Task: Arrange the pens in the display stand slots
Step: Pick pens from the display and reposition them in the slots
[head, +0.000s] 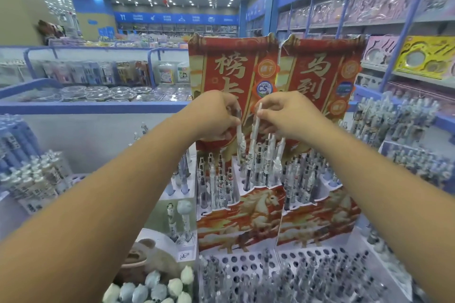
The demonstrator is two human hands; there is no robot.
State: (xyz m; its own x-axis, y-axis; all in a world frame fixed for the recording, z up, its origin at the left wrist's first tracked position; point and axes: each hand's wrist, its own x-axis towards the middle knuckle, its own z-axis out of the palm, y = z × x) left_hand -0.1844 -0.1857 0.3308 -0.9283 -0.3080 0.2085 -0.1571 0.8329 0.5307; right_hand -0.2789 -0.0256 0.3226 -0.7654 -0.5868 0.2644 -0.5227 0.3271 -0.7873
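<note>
Head view, stationery shop aisle. Both arms reach forward to a red display stand (236,214) with a white horse printed on its front; a second, matching stand (317,214) sits touching it at 3 o'clock. Tall red backboards with gold characters rise behind both.

Left hand (216,115): fingers curled, pinching a pale pen (240,140) near its top end. The pen hangs roughly upright, lower end among the pens (221,179) already standing in the first stand's slots; whether it is seated in a slot, cannot tell.

Right hand (285,115): thumb and forefinger pinch the upper part of a white pen (254,138), tilted slightly, tip pointing down into the rear rows of the same stand. More pens appear bunched under this hand's lower fingers; count unclear.

The hands are close together, not touching.

At 6 o'clock from the stands: a white perforated tray (246,263) with round holes, partly filled with pens. At 7 o'clock: pens with fluffy toppers (157,285).
</note>
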